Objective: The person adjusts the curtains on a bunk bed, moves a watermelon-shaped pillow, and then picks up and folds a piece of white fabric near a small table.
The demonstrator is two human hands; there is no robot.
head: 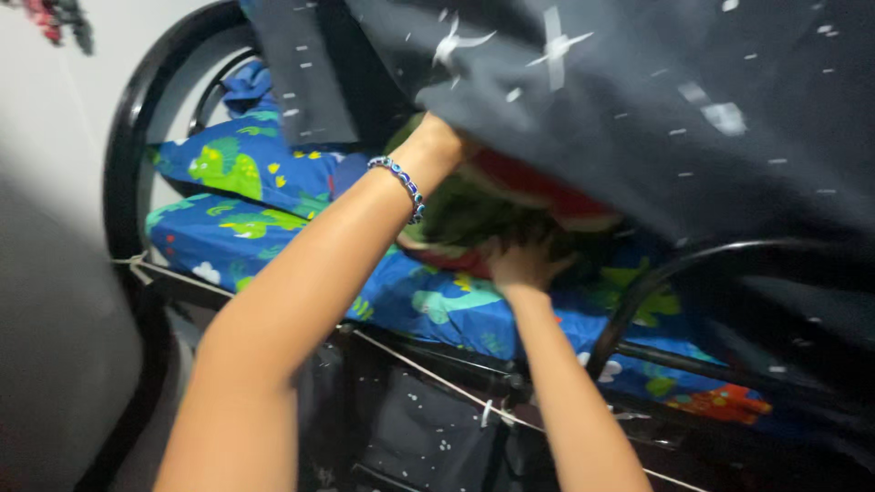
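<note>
The left hand (pixel 436 137) reaches up under the dark star-patterned blanket (pixel 656 100), its fingers hidden by the cloth, so how far it is open cannot be told; a beaded bracelet (pixel 401 182) circles its wrist. The right hand (pixel 521 264) presses its fingers against the underside of a watermelon-shaped pillow (pixel 510 205), which lies on the blue dinosaur-print sheet (pixel 246 196) under the raised blanket; whether it grips the pillow is unclear. The black metal bed frame (pixel 128 137) curves close at the left, and a second curved bar (pixel 656 273) stands just right of the right forearm, leaving narrow room between them.
</note>
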